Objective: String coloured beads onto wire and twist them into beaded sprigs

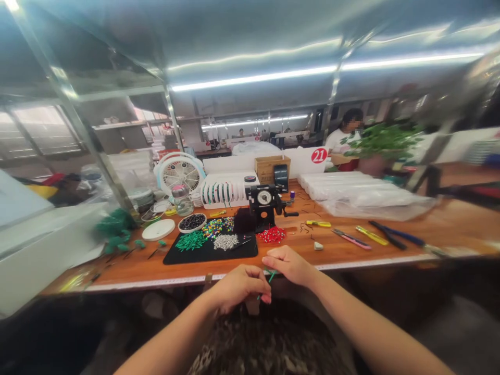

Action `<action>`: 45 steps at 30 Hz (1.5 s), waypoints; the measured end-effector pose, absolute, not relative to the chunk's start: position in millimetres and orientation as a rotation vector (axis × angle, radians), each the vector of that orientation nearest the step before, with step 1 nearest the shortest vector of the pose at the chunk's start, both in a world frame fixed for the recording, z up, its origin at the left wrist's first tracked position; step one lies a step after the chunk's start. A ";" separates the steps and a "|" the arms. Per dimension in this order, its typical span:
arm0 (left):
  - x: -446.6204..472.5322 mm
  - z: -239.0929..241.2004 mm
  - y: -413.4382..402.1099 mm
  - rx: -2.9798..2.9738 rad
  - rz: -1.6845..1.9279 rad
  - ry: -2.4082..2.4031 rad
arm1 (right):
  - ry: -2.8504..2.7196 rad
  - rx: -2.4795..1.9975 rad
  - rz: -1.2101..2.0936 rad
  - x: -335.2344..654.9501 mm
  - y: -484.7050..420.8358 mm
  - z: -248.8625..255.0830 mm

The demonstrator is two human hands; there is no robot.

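In front of my body, just off the table's front edge, both hands are close together. My right hand (287, 264) is closed in a pinch, and a thin green strand (272, 276) comes out below its fingers. My left hand (242, 285) has its fingers curled around the lower part of the strand, a bit of green showing by the fingertips. What the strand is made of is too small to tell. Beyond the hands lies a black mat (172, 258) with green tube-like pieces (190, 241), mixed coloured beads (213, 229) and silvery-white beads (225, 241).
Red pieces (272, 234) lie before a black hand-cranked machine with a dial (264, 197). A bowl of black beads (192, 223), a white lid (158, 229) and a fan (180, 174) stand left. Pliers (402, 234), cutters (351, 239) and plastic-wrapped bundles (344, 190) lie right. A person sits beyond.
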State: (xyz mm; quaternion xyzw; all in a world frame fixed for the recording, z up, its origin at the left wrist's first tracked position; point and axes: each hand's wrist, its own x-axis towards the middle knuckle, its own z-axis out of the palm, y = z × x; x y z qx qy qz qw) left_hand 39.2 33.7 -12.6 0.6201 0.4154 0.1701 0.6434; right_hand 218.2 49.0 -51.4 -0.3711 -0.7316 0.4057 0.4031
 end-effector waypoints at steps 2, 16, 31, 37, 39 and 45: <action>37.3 -9.9 33.5 1.370 0.384 0.909 | -1.778 -0.926 1.091 220.8 48.9 -50.7; 26.0 -8.8 24.1 1.162 0.299 0.838 | -1.380 -0.852 1.346 226.3 53.8 -67.5; 22.9 -10.1 24.1 1.244 0.326 0.880 | -1.377 -0.864 1.340 225.8 53.9 -66.2; 25.1 -16.7 24.6 1.171 0.352 0.906 | -1.386 -0.873 1.346 224.6 52.9 -63.4; 24.9 -17.3 24.8 1.181 0.353 0.912 | -1.383 -0.871 1.348 224.2 52.6 -62.7; 24.8 -18.2 24.4 1.204 0.359 0.946 | -1.372 -0.864 1.348 223.9 52.3 -62.6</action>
